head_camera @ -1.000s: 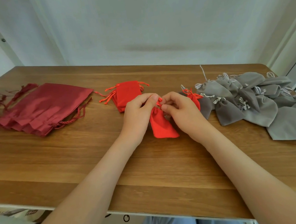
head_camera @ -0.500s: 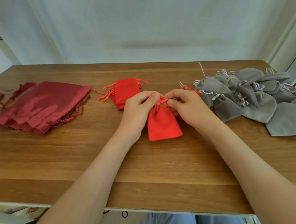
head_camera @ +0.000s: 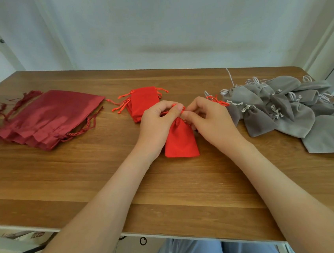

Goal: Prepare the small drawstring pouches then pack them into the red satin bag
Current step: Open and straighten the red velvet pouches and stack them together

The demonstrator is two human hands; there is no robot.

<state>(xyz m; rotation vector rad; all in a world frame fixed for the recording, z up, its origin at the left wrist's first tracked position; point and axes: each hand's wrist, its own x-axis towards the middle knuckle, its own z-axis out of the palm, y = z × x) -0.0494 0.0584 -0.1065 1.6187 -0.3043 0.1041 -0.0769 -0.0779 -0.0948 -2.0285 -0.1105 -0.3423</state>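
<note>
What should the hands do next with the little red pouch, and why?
Probably tug outward to cinch the pouch shut. The left hand and right hand both pinch its gathered top, while its bottom rests on the table. It could then join the red stack behind.

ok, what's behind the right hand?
Only red drawstring cords poke out past the right hand, against the grey pouches. Their pouch is hidden by the hand. It and the left hand pinch the red pouch at its neck.
</note>
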